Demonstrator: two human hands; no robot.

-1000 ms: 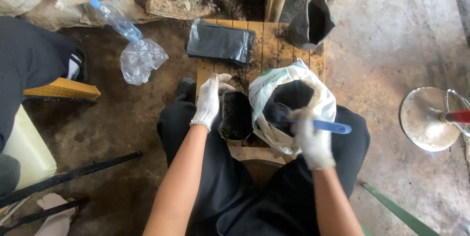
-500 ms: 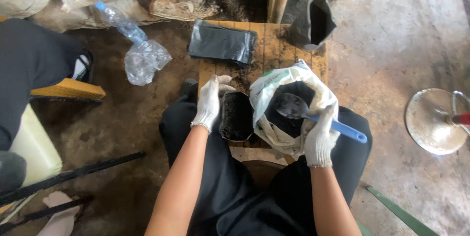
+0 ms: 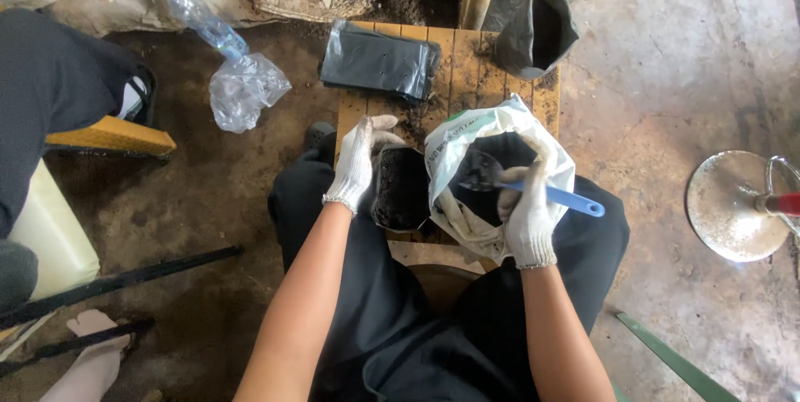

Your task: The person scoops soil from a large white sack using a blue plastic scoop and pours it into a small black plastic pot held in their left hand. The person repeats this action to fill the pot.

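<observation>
both hands wear white knit gloves. left hand [image 3: 357,160] is curled round the rim of a small black grow bag [image 3: 402,189], fingers over its far-left edge, holding it upright & open; the bag's full of dark soil & sits on a low wooden slat table [image 3: 467,77] btwn the person's knees, touching the white plastic sack [image 3: 492,123] on its right. right hand [image 3: 527,217] is closed in a fist on the blue handle of a scoop [image 3: 533,189]; handle end pokes out to the right past the glove, scoop's head sits tilted inside the mouth of the white sack, above dark soil in there. sack leans open w/ its rim folded out, right hand resting against its near-right edge. further back on the table lies a flat stack of empty black bags [image 3: 379,60], and at the far-right corner stands another black bag [image 3: 542,31], open, can't tell what's in it. loose soil is scattered on the slats & heaped behind the table. left of the table on the dirt floor: a clear plastic bottle w/ blue cap [image 3: 200,23] beside a crumpled clear plastic bag [image 3: 246,89]. another person's dark-clad leg [image 3: 50,94] at far left, well apart from both hands. round metal base [image 3: 733,206] on the concrete to the right.
</observation>
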